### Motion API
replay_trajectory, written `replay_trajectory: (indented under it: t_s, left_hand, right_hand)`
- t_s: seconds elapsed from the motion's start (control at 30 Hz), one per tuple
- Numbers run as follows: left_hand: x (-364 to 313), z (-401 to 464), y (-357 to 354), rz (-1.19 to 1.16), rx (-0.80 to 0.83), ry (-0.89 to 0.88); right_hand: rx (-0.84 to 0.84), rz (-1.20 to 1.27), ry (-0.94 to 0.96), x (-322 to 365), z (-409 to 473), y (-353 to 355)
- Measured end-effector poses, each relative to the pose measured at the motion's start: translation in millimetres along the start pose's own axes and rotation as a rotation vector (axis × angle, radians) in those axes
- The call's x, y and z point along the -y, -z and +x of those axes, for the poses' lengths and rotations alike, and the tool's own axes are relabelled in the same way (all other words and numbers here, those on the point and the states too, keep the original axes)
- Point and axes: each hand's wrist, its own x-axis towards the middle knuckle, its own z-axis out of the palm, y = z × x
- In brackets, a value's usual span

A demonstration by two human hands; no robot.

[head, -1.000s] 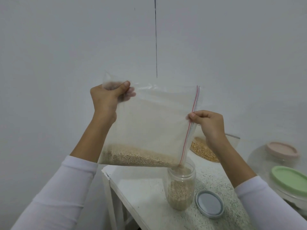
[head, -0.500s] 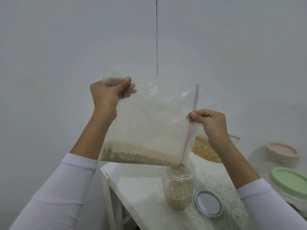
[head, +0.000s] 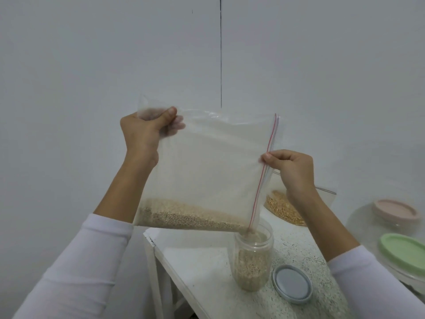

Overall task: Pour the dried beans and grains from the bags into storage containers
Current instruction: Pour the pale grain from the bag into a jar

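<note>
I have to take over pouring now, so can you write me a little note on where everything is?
Left hand grips the bag by its back corner, held high. Right hand pinches the zip edge.
The bag's low corner sits in the jar on the table; the lid lies beside the jar.
Done: jar mostly full.
Left: grain still in the bag; a second bag behind.

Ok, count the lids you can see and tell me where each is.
3: a grey lid flat on the table beside the jar, a green lid at the right edge, a pink lid behind it. Others may be hidden.
</note>
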Motion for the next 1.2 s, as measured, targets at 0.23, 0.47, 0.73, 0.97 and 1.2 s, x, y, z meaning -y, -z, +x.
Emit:
replay_trajectory:
  t_s: [0.23,0.47,0.73,0.97,1.2]
  left_hand:
    - [-6.4,-0.4,8.5,0.003,-0.022,-0.003]
    - [-9.3,1.5,10.7,0.019,-0.013,-0.008]
    - [-3.9,0.6,6.4,0.036,-0.002,0.001]
    - [-1.6,3.6,2.8,0.039,0.021,0.006]
    - [4.6,1.9,1.0,0.021,0.033,0.025]
  right_hand:
    - [0.035,0.009,0.007,4.3,0.2,-8.1]
    - [0.055,-0.009,-0.011,4.4,2.6,-11.1]
    - [0.045,-0.013,-0.015,1.1,-1.0,-7.9]
    - [0.010,-0.019,-0.035,-3.4,-3.9,-8.2]
    - [-0.001,-0.003,-0.037,-4.8,-3.5,-5.8]
